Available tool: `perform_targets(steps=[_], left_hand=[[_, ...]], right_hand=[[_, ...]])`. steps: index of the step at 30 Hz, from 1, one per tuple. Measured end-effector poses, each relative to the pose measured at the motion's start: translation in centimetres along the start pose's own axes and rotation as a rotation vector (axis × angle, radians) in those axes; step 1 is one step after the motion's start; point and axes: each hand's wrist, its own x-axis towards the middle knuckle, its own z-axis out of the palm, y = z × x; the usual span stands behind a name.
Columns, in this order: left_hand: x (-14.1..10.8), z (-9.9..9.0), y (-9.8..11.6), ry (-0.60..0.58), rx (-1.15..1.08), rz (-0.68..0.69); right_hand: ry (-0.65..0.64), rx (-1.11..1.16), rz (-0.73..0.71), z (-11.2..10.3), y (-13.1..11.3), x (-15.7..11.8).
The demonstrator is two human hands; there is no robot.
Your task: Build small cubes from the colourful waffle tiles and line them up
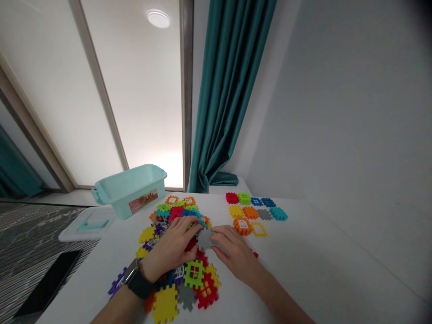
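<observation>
A grey interlocking toy tile [204,239] with notched edges is at the right side of a heap of colourful tiles. My right hand [232,249] has its fingers closed on this tile's right edge. My left hand [177,243], wearing a black-strapped watch, reaches across the heap with thumb and fingers apart. Its fingertips are near the grey tile's left side, and red shows in the gap; contact there is unclear. Closer to me lie a green window tile [194,274], a red tile [207,291], a yellow tile [165,303] and another grey tile [186,296].
Several tiles form rows at the right, including a turquoise tile [278,213] and a yellow frame [259,229]. A mint plastic bin [131,189] stands at the back left beside its clear lid [87,224]. A red tile [254,253] peeks out past my right hand.
</observation>
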Motion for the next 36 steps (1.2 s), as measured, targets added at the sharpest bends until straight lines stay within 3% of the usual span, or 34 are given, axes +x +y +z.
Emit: perform_targets(steps=[8,14,22,28,33,36], left_hand=[[-0.1,0.2,-0.1,0.104,-0.014,-0.041],[-0.1,0.4,0.0,0.1,-0.043,-0.083],[-0.1,0.1,0.2,0.095,-0.318,-0.089],[0.4,-0.4,0.9,0.002,-0.519,-0.135],[0.7,-0.1,1.4,0.001,-0.7,-0.184],[0.7,-0.2,1.5,-0.009,-0.763,-0.216]], right_hand=[[0.092,-0.02,-0.001,0.2,0.1,0.0],[0.111,0.024,0.022,0.4,0.0,-0.1],[0.191,0.051,-0.053,-0.1,0.1,0.0],[0.271,0.28,0.129,0.1,-0.5,0.4],[0.213,0.484,0.327,0.0,-0.7,0.7],[0.191,0.577,0.374,0.1,-0.5,0.7]])
